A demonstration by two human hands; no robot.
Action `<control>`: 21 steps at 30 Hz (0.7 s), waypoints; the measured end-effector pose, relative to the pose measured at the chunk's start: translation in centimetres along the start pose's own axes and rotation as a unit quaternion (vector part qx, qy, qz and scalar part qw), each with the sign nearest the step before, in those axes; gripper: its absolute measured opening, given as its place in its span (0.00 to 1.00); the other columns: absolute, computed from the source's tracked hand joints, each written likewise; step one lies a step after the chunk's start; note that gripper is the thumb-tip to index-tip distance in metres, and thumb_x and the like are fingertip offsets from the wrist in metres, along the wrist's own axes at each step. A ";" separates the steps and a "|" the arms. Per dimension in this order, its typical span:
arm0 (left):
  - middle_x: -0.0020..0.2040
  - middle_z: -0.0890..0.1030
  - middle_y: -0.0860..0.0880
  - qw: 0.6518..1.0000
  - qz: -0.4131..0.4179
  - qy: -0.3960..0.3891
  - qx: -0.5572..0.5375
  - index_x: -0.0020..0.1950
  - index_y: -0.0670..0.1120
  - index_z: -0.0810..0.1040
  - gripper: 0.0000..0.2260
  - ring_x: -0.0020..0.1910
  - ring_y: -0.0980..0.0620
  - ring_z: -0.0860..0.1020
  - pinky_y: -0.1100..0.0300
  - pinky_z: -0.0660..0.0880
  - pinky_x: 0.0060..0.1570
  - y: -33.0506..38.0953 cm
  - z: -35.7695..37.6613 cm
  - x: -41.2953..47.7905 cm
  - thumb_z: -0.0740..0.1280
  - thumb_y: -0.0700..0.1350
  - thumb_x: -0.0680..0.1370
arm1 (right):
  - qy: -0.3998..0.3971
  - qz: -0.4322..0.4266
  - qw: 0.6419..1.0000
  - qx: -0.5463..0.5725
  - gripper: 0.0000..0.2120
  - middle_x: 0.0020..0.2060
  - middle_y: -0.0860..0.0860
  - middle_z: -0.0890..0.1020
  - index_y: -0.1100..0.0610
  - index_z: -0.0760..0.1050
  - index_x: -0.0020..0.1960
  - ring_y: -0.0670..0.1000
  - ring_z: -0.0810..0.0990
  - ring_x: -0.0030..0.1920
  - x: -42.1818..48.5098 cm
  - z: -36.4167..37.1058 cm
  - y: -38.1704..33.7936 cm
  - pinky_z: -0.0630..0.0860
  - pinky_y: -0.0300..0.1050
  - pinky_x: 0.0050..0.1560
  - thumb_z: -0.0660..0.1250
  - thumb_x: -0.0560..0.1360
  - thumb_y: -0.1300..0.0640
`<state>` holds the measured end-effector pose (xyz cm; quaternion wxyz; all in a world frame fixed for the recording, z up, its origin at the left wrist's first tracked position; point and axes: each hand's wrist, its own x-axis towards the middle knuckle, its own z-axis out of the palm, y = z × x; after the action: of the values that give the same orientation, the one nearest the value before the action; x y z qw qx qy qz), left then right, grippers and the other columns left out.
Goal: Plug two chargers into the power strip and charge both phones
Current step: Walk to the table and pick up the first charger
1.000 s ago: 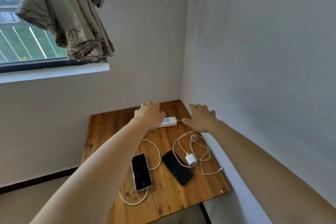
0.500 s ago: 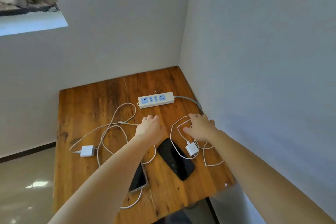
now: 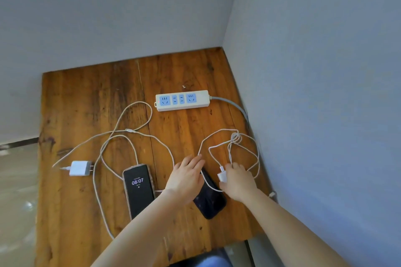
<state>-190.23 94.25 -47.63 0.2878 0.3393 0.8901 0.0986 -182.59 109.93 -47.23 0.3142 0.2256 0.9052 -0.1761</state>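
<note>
The wooden worktop [image 3: 86, 104] fills the lower middle of the frame, pushed into the corner of two pale walls. On it, upper centre, lies the power strip [image 3: 182, 100]. Its long axis runs left to right across the picture, its sockets face up and all of them are free. Its grey cord leaves the right end toward the wall.

Your left grip [image 3: 186, 178] sits at lower centre with the fingers straight and flat, holding nothing. It is over the top end of the dark phone [image 3: 211, 201], and I cannot tell whether it rests on the phone or hovers over it. Your right grip [image 3: 238, 180], just to its right, has its fingers curled and looks to be pinching the small charger [image 3: 222, 176] at its left edge.

The lit phone [image 3: 137, 191] lies left of the left grip, showing a clock. The larger charger [image 3: 79, 168] is well apart at the left edge of the worktop, prongs pointing right. Neither charger is plugged in yet.

What the next move turns on, as I judge it, is that the strip lies up and a little left of your right grip, across bare wood. That grip already has a charger and is about as near the strip as the other. The small charger's prongs are hidden from view, so you will likely need to turn them down toward the sockets. Its tangled cable [image 3: 236, 136] loops between you and the strip and may drag.
</note>
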 end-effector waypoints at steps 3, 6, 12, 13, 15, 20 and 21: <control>0.79 0.55 0.53 0.999 0.021 -0.040 0.029 0.77 0.53 0.56 0.23 0.77 0.51 0.50 0.52 0.50 0.73 -0.2 1.5 0.2 0.52 0.51 0.81 | 0.023 0.009 1.000 0.001 0.28 0.66 0.54 0.72 0.54 0.62 0.70 0.55 0.73 0.63 0.2 1.3 0.1 0.74 0.49 0.60 0.66 0.75 0.47; 0.79 0.52 0.52 0.995 0.032 -0.073 0.053 0.78 0.52 0.54 0.24 0.77 0.52 0.46 0.52 0.45 0.74 -0.6 2.2 0.3 0.52 0.50 0.81 | 0.031 0.015 0.999 -0.013 0.30 0.66 0.54 0.72 0.54 0.60 0.71 0.54 0.75 0.62 0.5 2.1 0.2 0.76 0.47 0.56 0.67 0.74 0.47; 0.78 0.59 0.53 0.995 0.005 -0.067 -0.078 0.77 0.53 0.58 0.22 0.77 0.53 0.52 0.55 0.51 0.73 -1.0 1.3 0.6 0.53 0.45 0.82 | -0.038 0.108 0.958 0.265 0.24 0.54 0.50 0.77 0.53 0.69 0.63 0.52 0.78 0.52 1.7 -0.6 -0.7 0.73 0.44 0.46 0.68 0.71 0.47; 0.77 0.62 0.52 0.989 -0.021 -0.056 -0.135 0.76 0.54 0.60 0.22 0.76 0.51 0.57 0.54 0.57 0.72 -0.8 0.9 0.7 0.53 0.43 0.82 | -0.061 0.117 0.932 0.336 0.22 0.51 0.50 0.77 0.54 0.71 0.61 0.51 0.77 0.49 1.9 -1.6 -1.0 0.72 0.44 0.44 0.68 0.70 0.47; 0.74 0.67 0.51 0.964 -0.074 -0.021 -0.253 0.74 0.55 0.63 0.22 0.73 0.49 0.65 0.55 0.65 0.67 -0.7 0.1 0.7 0.54 0.39 0.81 | -0.108 0.100 0.854 0.500 0.16 0.43 0.51 0.77 0.56 0.75 0.53 0.49 0.76 0.42 1.9 -3.5 -1.5 0.71 0.43 0.41 0.69 0.69 0.49; 0.70 0.72 0.53 0.895 -0.118 0.056 -0.427 0.72 0.51 0.68 0.22 0.70 0.53 0.68 0.63 0.64 0.64 -0.6 -3.4 0.8 0.54 0.35 0.80 | -0.123 0.006 0.695 0.709 0.04 0.40 0.54 0.82 0.58 0.79 0.45 0.51 0.79 0.42 1.6 -7.7 -2.9 0.76 0.40 0.39 0.70 0.70 0.60; 0.68 0.74 0.52 0.876 -0.123 0.064 -0.462 0.71 0.49 0.70 0.20 0.68 0.53 0.70 0.61 0.65 0.65 -0.5 -4.4 1.0 0.55 0.36 0.80 | -0.120 -0.009 0.695 0.709 0.05 0.41 0.54 0.82 0.58 0.78 0.47 0.51 0.79 0.43 1.7 -8.5 -3.4 0.76 0.40 0.40 0.70 0.71 0.61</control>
<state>-193.65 94.57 -44.68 0.3639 0.0478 0.7943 0.4842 -189.70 111.49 -41.44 0.1653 0.3501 0.4685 -0.7941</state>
